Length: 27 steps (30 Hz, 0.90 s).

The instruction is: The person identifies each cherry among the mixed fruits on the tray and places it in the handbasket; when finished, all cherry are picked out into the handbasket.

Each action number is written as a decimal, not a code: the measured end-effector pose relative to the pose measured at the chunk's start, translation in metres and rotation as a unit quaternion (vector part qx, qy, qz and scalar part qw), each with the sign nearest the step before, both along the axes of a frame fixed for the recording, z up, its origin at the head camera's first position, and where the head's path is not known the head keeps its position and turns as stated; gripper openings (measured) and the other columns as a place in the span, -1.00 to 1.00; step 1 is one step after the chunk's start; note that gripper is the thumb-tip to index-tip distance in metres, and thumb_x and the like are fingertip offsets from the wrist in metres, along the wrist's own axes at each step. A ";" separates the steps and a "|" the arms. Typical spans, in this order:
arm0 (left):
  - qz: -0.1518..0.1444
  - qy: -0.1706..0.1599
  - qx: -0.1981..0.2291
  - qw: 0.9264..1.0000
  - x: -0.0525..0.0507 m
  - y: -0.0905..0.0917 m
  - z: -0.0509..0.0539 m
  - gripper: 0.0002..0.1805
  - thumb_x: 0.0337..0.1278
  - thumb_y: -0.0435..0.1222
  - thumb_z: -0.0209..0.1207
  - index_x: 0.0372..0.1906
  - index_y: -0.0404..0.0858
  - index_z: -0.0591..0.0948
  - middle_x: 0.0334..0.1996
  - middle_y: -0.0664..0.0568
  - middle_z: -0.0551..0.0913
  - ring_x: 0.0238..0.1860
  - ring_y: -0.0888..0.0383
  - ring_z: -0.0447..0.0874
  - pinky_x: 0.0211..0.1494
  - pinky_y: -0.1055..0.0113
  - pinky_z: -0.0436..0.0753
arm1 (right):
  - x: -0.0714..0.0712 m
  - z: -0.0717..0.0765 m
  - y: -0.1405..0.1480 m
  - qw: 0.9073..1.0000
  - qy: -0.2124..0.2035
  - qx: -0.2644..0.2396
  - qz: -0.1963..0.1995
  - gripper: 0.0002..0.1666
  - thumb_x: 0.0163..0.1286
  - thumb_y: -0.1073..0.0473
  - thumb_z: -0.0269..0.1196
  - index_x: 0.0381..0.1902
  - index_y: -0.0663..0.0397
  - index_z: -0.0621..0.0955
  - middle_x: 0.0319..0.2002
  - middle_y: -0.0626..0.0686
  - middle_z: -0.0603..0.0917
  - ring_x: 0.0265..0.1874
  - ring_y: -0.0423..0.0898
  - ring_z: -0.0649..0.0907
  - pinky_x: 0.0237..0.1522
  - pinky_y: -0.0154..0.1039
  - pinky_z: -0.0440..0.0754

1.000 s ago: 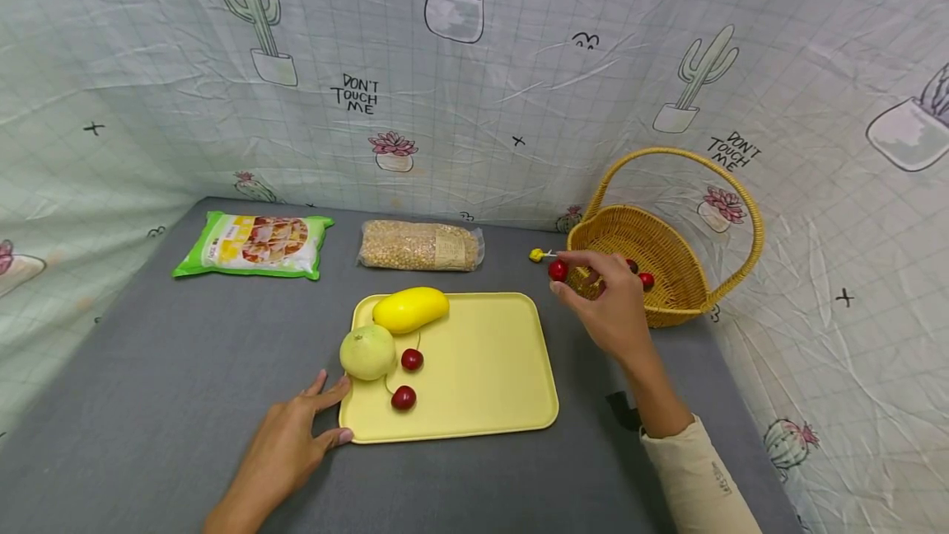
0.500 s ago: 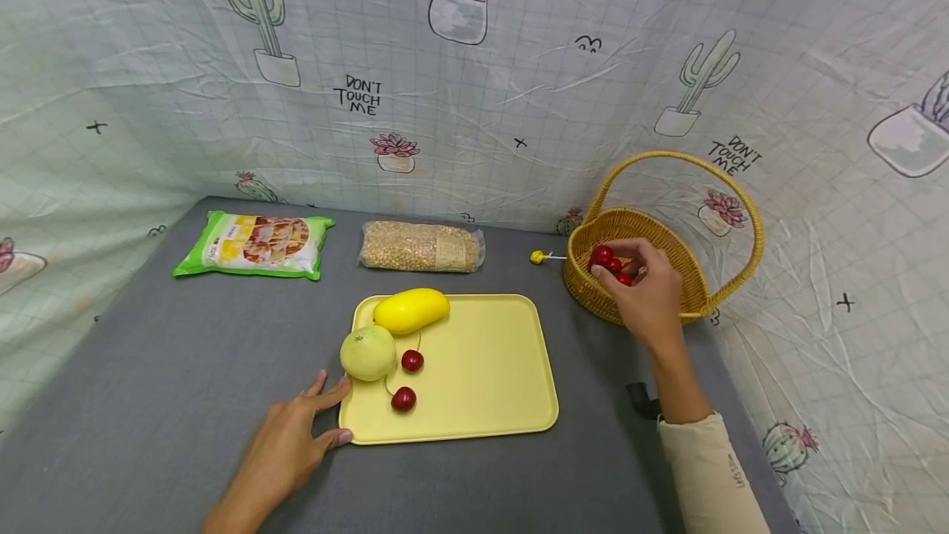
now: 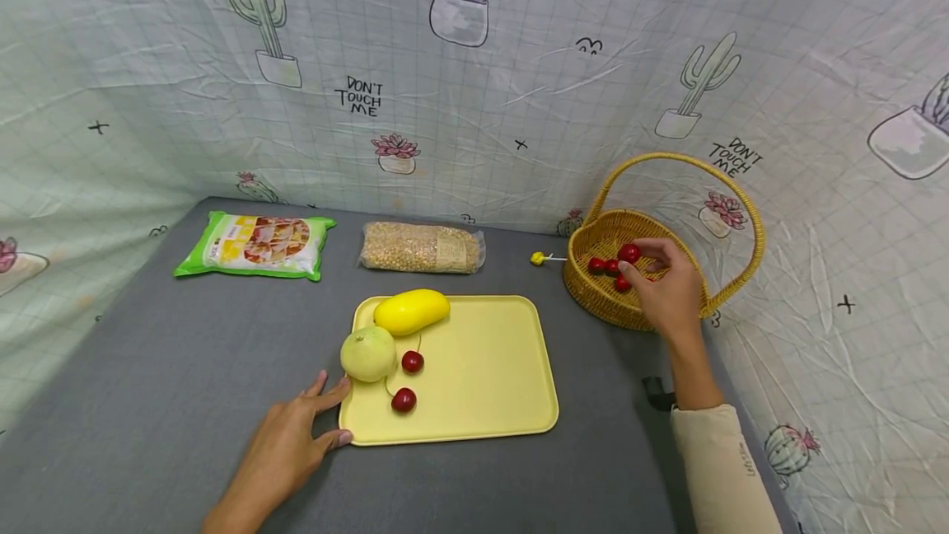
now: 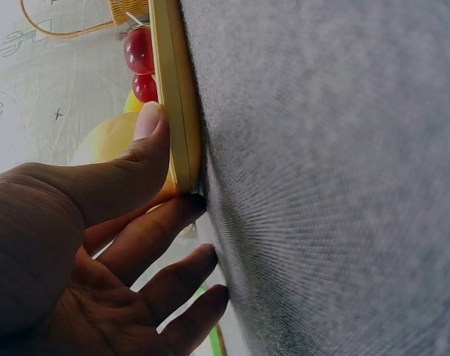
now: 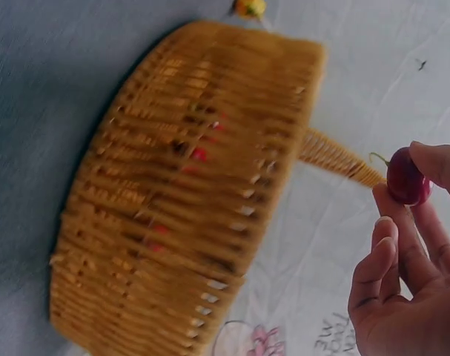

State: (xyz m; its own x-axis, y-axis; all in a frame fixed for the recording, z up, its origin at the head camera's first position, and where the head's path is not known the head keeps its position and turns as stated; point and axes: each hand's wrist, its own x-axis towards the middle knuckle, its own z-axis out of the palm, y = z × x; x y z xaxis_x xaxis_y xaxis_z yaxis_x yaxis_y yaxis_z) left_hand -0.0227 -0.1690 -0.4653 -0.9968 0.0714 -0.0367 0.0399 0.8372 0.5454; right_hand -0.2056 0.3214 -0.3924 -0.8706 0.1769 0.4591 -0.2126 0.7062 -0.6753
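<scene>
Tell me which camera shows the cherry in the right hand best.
The right wrist view: the cherry appears large there, pinched in the right hand, with its stem visible. The head view shows it smaller, above the basket, its stem not discernible. The left wrist view does not show it.

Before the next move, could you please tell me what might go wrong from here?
The right grip pinches a small, round cherry above the basket, so it could slip and drop in.

The tall handle arches close by, so a careless swing might catch it and tip the basket.

The left grip touches the edge of the tray, so a sudden nudge could set the two loose cherries there rolling.
</scene>
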 end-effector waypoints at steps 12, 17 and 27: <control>0.001 -0.002 0.000 1.000 0.000 -0.001 -0.001 -0.15 -0.11 -0.16 0.64 0.41 -0.17 0.64 0.42 -0.48 0.48 0.27 -0.50 0.63 0.22 -0.33 0.63 | -0.017 -0.006 0.030 0.997 -0.064 0.016 -0.037 -0.48 0.48 -0.07 0.41 0.26 0.03 0.62 0.14 0.19 0.78 -0.09 -0.03 0.61 -0.14 -0.33 0.47; 0.001 -0.005 0.000 1.000 0.000 -0.001 0.000 -0.15 -0.11 -0.16 0.64 0.41 -0.17 0.63 0.42 -0.47 0.48 0.28 -0.51 0.62 0.22 -0.34 0.63 | -0.023 -0.007 0.037 0.996 -0.074 0.015 -0.049 -0.45 0.51 -0.16 0.36 0.27 0.05 0.63 0.17 0.21 0.77 -0.12 -0.09 0.57 -0.08 -0.24 0.47; 0.002 -0.013 -0.001 1.000 -0.001 0.000 0.000 -0.15 -0.10 -0.16 0.64 0.42 -0.17 0.63 0.43 -0.47 0.47 0.29 -0.50 0.61 0.23 -0.33 0.63 | -0.033 -0.012 0.050 0.992 -0.104 0.024 -0.064 -0.43 0.51 -0.19 0.36 0.29 0.01 0.67 0.16 0.18 0.78 -0.08 -0.03 0.56 -0.09 -0.17 0.46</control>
State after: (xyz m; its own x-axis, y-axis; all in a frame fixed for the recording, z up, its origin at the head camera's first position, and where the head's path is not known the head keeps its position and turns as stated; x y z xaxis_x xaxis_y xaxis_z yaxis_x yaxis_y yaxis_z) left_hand -0.0232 -0.1688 -0.4649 -0.9957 0.0678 -0.0626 0.0229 0.8383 0.5447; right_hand -0.2388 0.3711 -0.4040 -0.9195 0.2738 0.2820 0.0208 0.7504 -0.6607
